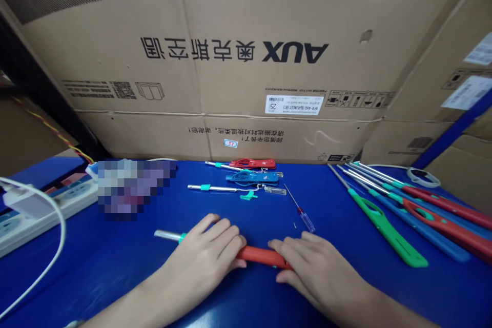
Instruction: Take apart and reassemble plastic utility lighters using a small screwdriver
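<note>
An orange-red long-necked lighter (263,254) lies across the front of the table, held in both hands. My left hand (213,248) is closed around its neck side, with the metal tube and a teal collar sticking out to the left. Gripping the handle's right end is my right hand (317,269), its fingers curled over the top. Just beyond lies a small screwdriver (306,219) with a clear purple handle. Behind the hands are a loose metal tube (219,188) with a teal collar, a teal trigger piece (248,195) and a clear fuel tank (275,190).
Blue and red lighter shells (249,179) with parts lie farther back. At right, several lighters sit together, a green one (388,230) nearest. A white power strip (49,215) with a cable is at left. A large cardboard sheet (215,87) stands behind the blue table.
</note>
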Demonstrator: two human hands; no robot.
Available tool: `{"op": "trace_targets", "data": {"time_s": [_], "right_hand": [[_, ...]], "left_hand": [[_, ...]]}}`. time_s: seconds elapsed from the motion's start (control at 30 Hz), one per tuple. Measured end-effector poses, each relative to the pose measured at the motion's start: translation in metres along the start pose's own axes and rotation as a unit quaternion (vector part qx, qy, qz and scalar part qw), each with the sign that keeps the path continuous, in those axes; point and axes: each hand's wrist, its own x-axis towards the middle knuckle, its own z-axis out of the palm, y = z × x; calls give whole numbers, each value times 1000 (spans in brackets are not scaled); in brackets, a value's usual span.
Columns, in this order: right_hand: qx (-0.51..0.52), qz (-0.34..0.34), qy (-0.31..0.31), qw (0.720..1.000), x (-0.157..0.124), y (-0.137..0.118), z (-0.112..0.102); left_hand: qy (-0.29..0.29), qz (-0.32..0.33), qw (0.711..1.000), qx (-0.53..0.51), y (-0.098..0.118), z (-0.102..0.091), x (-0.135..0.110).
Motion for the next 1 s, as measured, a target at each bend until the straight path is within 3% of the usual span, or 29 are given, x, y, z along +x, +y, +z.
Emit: {"op": "trace_targets", "data": {"time_s": [0.13, 0.27, 0.43, 0.53, 1.0], "right_hand": [[20, 21, -80, 996, 0, 3, 1], [29, 74, -162, 983, 3, 18, -10], [14, 86, -163, 983, 4, 33, -17], [2, 90, -162, 983, 2, 38, -16], [46, 133, -204, 969, 8, 45, -21]], "left_hand": [[-22, 8, 999, 35, 2, 1, -1], [-28, -22, 994, 105, -13, -4, 0], [-34, -86, 985, 148, -43, -10, -3], [-45, -84, 983, 154, -53, -9, -4], [-52, -80, 992, 86, -59, -4, -7]]}}
